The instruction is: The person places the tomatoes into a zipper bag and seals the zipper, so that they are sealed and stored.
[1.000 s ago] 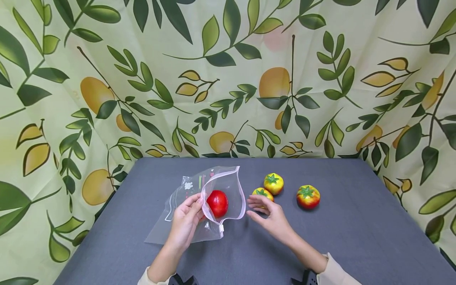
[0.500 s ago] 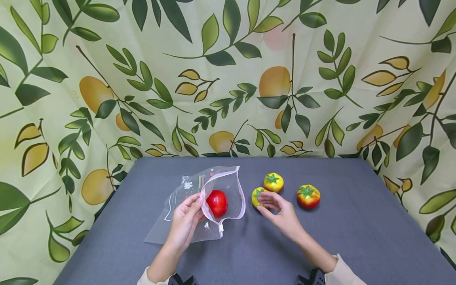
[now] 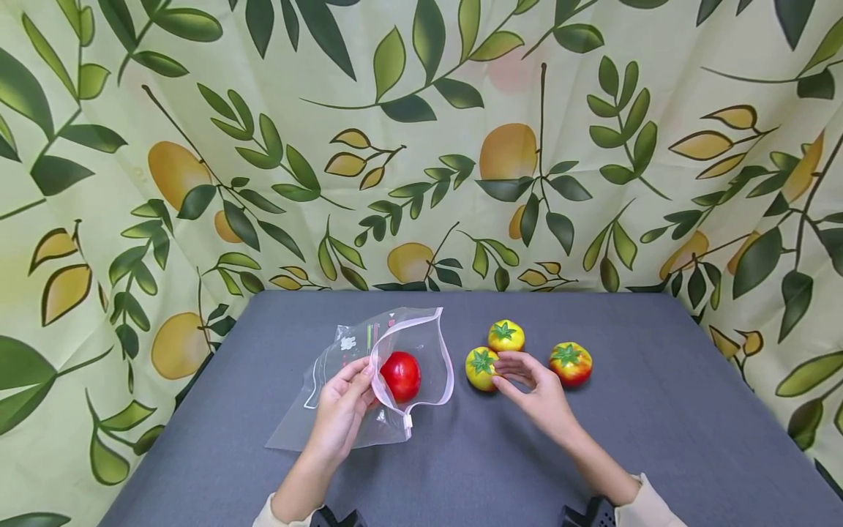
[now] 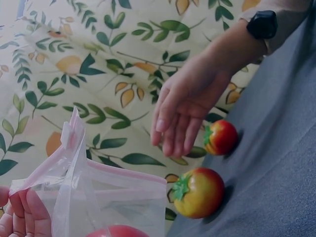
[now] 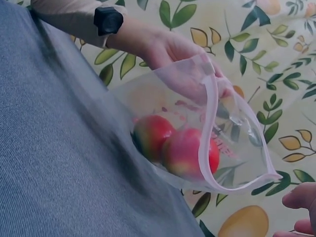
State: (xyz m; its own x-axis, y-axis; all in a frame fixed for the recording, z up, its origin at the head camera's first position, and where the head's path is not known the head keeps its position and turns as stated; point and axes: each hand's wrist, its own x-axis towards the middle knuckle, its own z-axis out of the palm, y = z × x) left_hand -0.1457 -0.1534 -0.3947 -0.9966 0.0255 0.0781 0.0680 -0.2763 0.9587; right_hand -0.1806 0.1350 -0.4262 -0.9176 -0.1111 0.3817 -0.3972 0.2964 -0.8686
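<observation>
My left hand [image 3: 342,410] pinches the rim of a clear zip bag [image 3: 431,366] with a pink-edged mouth, which gapes toward the right. Inside it, a red tomato [image 3: 401,377] shows from above; the right wrist view reveals two, a left one [image 5: 152,136] and a right one [image 5: 185,153]. My right hand [image 3: 543,395] hovers with nothing in it, its fingers loosely extended. Its fingertips overlap the right edge of a yellow tomato [image 3: 481,368] with a green leafy top. Behind that sits another yellow tomato [image 3: 506,336], and to the right a red-yellow one [image 3: 570,364].
Everything lies on a dark grey cloth-covered table [image 3: 658,424]. A leaf-and-fruit patterned curtain [image 3: 435,146] rises behind its back edge and along both sides. Dark devices are strapped on the wrists, one [image 4: 262,24] seen in the left wrist view.
My right hand has moved rightward, away from the bag's mouth and across the near yellow tomato, uncovering most of it. The left hand and the bag have stayed almost still.
</observation>
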